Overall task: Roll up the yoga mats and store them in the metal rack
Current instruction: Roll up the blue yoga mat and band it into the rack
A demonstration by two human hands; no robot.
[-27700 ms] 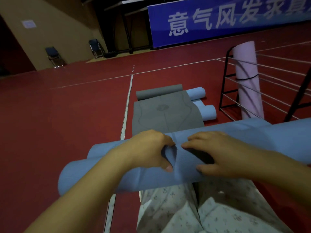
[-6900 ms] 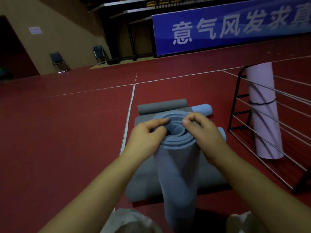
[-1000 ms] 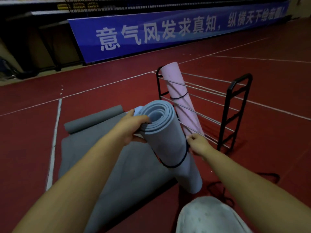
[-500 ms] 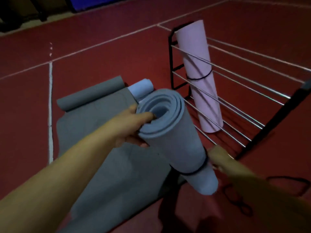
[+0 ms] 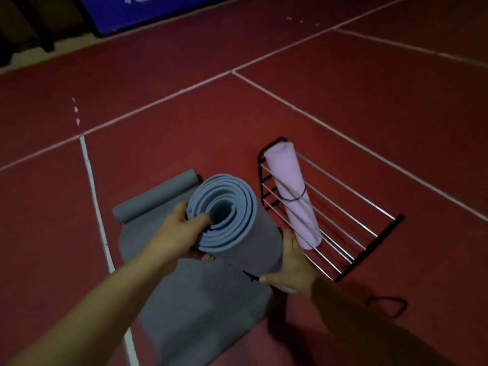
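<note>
Storing step: the blue mat [image 5: 237,228] is being gripped by left hand [image 5: 177,233] and, apparently, right hand [image 5: 293,262]; lifting into the rack [image 5: 351,249], frame centre-right, is being called for.

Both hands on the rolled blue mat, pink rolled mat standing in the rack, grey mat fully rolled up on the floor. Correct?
Not quite: the head view shows the grey mat only partly rolled, most of it lying flat on the floor. The rest holds: left hand and right hand grip the rolled blue mat, and the pink rolled mat stands in the metal rack.
</note>
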